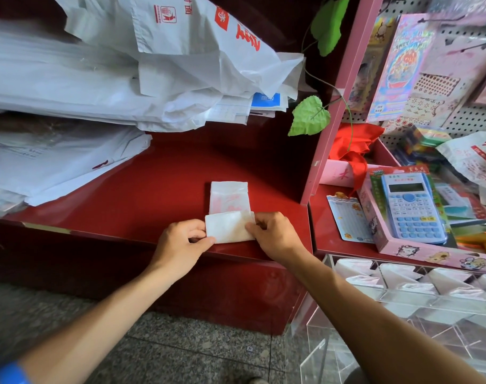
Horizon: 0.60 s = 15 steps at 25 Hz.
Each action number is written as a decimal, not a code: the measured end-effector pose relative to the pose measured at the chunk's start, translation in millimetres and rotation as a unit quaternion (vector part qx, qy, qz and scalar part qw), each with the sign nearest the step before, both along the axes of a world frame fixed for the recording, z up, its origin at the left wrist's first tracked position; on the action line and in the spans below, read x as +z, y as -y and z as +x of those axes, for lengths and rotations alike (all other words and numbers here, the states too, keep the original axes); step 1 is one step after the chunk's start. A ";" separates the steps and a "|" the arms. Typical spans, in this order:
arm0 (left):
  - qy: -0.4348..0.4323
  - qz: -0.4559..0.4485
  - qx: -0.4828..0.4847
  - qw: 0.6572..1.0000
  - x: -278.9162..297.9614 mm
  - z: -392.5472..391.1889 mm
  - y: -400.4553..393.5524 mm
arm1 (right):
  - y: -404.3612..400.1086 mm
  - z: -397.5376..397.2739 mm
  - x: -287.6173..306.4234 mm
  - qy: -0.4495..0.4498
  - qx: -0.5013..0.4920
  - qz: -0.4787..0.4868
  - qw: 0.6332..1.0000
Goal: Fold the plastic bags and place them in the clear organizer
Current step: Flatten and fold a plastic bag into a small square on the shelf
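The clear box point(402, 297) sits at the lower right of the frame, and its little rooms hold folded white bags. Your folded bag point(229, 210) lies on the red shelf point(153, 184) in the middle of the frame. It is a long strip that runs from you toward the top of the frame, and its near end is folded over. Your left hand point(181, 242) pinches the left side of that fold. Your right hand point(275, 234) pinches the right side. A big pile of white bags point(111, 79) fills the upper left.
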<state>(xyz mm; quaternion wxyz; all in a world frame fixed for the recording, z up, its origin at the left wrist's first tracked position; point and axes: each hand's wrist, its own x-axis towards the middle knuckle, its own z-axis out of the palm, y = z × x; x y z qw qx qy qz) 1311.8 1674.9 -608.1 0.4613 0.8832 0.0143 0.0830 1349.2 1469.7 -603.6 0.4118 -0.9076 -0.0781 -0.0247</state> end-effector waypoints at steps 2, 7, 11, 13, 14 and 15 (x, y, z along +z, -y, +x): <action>-0.010 0.012 0.025 1.000 -2.2 2.0 1.4 | -5.4 -2.0 1.1 0.004 -0.031 -0.020 0.999; -0.007 0.037 0.078 0.996 0.2 2.0 8.2 | -11.7 -2.1 1.9 -0.007 -0.074 -0.067 0.995; 0.027 0.079 0.086 0.993 0.0 0.5 7.2 | -14.1 -10.5 5.7 0.033 -0.054 -0.125 0.990; 0.050 0.108 0.058 0.991 -5.2 1.3 1.8 | -14.7 -13.3 5.9 0.091 -0.008 -0.181 0.979; 0.089 0.149 0.032 0.984 -7.9 1.4 -0.4 | -14.6 -13.7 5.6 0.113 0.023 -0.212 0.970; 0.135 0.201 -0.001 0.970 -11.1 2.4 -2.6 | -14.3 -13.9 5.2 0.122 0.055 -0.249 0.959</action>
